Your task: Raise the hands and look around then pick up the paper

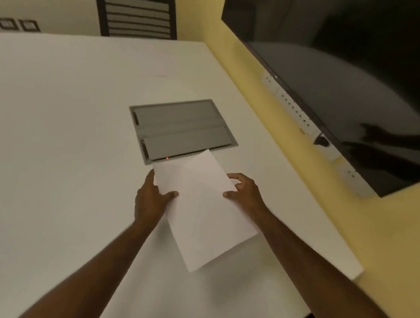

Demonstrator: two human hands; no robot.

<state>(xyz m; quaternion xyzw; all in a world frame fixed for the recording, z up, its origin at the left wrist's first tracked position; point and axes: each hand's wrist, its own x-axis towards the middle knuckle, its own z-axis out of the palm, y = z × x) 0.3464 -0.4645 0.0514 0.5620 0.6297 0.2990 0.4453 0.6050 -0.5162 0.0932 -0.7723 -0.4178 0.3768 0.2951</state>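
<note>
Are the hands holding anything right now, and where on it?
Yes: a white sheet of paper. The left hand pinches its left edge with the thumb on top, and the right hand grips its right edge, both near the far end.

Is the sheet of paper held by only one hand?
No: the left hand grips the white sheet of paper at its left edge while the right hand pinches its right edge.
</note>
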